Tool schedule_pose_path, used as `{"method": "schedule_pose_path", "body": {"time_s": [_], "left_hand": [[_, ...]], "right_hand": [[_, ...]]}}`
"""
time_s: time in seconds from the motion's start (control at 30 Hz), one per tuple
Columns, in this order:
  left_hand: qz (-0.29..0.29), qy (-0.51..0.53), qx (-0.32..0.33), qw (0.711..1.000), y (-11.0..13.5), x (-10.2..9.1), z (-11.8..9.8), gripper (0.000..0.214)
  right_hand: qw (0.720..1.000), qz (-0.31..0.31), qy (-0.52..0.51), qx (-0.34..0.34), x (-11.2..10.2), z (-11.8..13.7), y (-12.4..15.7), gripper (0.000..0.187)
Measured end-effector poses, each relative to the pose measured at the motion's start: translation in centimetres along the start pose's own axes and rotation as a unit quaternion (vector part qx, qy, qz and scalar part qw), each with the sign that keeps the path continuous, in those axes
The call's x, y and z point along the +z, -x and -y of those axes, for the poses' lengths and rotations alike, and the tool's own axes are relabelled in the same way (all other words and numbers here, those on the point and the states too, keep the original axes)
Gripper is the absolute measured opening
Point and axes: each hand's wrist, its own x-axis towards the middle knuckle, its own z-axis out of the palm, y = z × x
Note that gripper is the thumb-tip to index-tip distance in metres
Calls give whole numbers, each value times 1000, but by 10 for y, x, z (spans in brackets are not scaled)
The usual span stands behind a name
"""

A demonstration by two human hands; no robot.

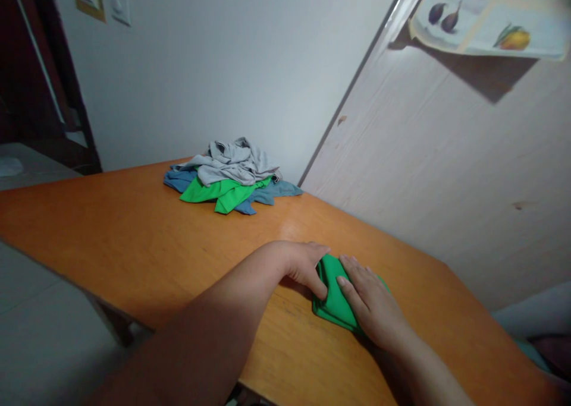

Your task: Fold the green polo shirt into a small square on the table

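A green garment [338, 296], folded into a small thick rectangle, lies on the orange wooden table [196, 257] under both hands. My left hand [307, 269] curls round its left end, with the thumb on the near side and the fingers at the far edge. Lying flat across the top of the bundle is my right hand [372, 304], fingers stretched out and pressing on the fabric. The right hand covers much of the garment's right part, so its exact kind cannot be made out.
A loose heap of clothes stands against the wall at the far side, with a grey garment [236, 162] on top and green [227, 193] and blue [178, 180] ones below. A pale wooden panel [423, 174] borders the table's right side. Grey floor [40, 311] shows left.
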Motion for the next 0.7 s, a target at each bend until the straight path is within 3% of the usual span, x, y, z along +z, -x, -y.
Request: {"method": "schedule_pose_path", "body": {"time_s": [0.3, 0.7], "left_hand": [[-8, 34, -15, 999, 5, -2, 3, 114], [2, 66, 6, 998, 15, -11, 1, 91]], "right_hand": [[1000, 6, 4, 4, 0, 1, 0, 63], [1000, 14, 1, 10, 0, 0, -2, 65]]}}
